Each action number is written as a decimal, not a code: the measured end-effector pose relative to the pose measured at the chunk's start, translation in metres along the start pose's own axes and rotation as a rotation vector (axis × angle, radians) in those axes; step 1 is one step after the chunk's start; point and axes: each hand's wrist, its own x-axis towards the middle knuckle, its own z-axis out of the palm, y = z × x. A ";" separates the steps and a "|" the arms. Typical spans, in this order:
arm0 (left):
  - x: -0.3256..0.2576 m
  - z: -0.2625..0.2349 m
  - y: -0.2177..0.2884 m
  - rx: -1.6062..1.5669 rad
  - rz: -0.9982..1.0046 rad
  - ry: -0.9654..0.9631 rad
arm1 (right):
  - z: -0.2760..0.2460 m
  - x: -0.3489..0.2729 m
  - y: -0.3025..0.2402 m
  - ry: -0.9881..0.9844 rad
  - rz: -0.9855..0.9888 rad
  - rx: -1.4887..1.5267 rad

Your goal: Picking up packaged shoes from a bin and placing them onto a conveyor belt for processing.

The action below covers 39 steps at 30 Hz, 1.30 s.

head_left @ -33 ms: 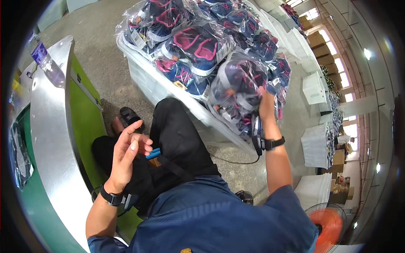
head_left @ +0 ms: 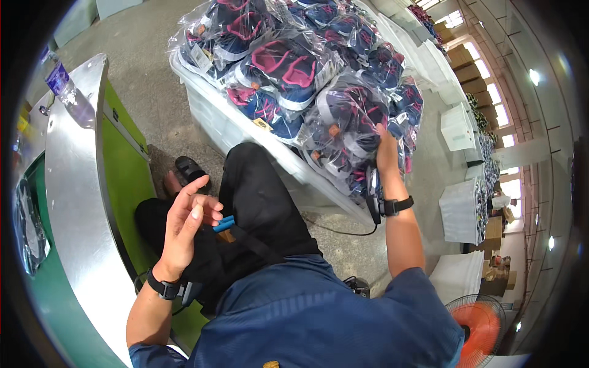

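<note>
My right hand (head_left: 385, 150) grips the right side of a clear plastic bag holding a pair of navy shoes (head_left: 350, 116) with pink trim. Its fingertips are partly hidden against the bag. This bag rests on a heap of similar bagged shoes (head_left: 285, 70) that fills a large whitish bin (head_left: 215, 113). Above my lap, my left hand (head_left: 187, 218) is raised with fingers apart and nothing in it. A small blue object (head_left: 224, 224) shows just beyond its fingers, over my dark trousers.
On my left stands a metal-edged worktable (head_left: 73, 184) with a green surface. A plastic bottle (head_left: 67, 92) and a bagged item (head_left: 27, 230) lie on it. A cable (head_left: 340, 235) crosses the floor below the bin. An orange fan (head_left: 475, 331) and more white bins (head_left: 460, 211) are at right.
The bag of shoes under my right hand has shifted slightly to the left and down onto the heap and looks less blurred. My left hand has hardly moved.
</note>
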 end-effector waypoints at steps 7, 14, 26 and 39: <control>-0.005 -0.001 0.002 0.075 0.003 0.013 | 0.011 -0.002 -0.024 -0.073 0.187 0.292; 0.007 0.006 -0.005 0.065 -0.021 0.027 | -0.007 -0.030 -0.054 0.175 -0.083 0.169; -0.039 -0.029 0.083 -0.073 -0.107 0.200 | 0.070 -0.165 -0.132 -0.217 -0.621 0.399; -0.212 -0.403 0.215 1.651 -0.199 1.791 | 0.133 -0.177 -0.157 -0.639 -0.740 0.302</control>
